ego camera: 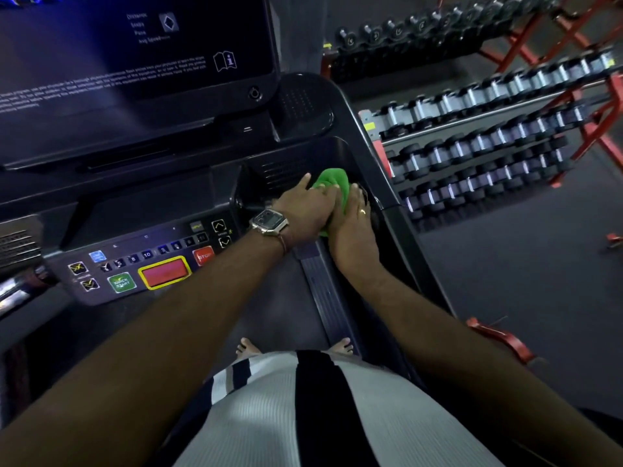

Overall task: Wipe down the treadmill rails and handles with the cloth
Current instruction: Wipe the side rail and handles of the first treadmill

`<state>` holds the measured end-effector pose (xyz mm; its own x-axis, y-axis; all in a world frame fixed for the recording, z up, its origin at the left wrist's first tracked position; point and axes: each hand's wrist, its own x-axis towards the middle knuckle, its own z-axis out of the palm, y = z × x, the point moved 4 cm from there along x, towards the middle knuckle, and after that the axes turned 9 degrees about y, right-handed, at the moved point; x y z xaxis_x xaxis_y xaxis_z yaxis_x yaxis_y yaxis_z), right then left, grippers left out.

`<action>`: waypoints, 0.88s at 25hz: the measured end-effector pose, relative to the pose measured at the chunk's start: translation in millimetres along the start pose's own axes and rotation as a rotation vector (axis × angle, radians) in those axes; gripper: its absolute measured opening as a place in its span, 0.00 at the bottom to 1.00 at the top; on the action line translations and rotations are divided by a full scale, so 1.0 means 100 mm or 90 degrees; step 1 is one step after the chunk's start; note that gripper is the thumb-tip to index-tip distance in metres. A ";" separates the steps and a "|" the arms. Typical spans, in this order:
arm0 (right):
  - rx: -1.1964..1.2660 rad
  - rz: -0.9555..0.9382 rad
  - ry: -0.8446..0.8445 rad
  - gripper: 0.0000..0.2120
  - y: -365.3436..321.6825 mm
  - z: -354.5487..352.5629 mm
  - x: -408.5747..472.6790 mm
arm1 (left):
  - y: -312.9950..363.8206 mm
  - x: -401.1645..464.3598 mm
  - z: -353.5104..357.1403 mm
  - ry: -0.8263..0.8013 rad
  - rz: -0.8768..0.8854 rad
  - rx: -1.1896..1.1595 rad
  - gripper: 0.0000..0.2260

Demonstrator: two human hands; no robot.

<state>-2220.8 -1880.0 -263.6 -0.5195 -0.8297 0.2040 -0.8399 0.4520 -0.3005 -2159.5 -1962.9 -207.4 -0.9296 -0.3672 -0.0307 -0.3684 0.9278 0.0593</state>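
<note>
A bright green cloth is bunched between both hands at the right side of the treadmill console. My left hand, with a metal watch on its wrist, grips the cloth from the left. My right hand, a ring on one finger, presses against the cloth from the right, close to the black right handrail. The cloth sits over the inner handle by the console's right tray; that handle is mostly hidden under the hands.
The control panel with a red stop pad and green quick-start button lies lower left, under the dark screen. A dumbbell rack on a red frame stands right of the treadmill. My bare feet stand on the belt.
</note>
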 end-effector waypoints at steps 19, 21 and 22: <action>0.948 0.561 -0.085 0.18 -0.01 -1.19 0.06 | -0.14 -0.56 -0.36 0.340 -0.401 -1.361 0.17; 0.868 0.533 -0.144 0.04 -0.01 -1.23 0.07 | -0.28 -0.56 -0.44 0.392 -0.396 -1.277 0.13; 0.830 0.522 -0.104 0.02 0.01 -1.26 0.10 | -0.34 -0.56 -0.47 0.400 -0.392 -1.230 0.12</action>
<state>-2246.4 -1846.5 -144.8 -0.6581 -0.5704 -0.4915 0.4162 0.2684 -0.8688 -2095.6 -1976.9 -160.7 -0.4426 -0.8713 -0.2119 0.2909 -0.3630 0.8852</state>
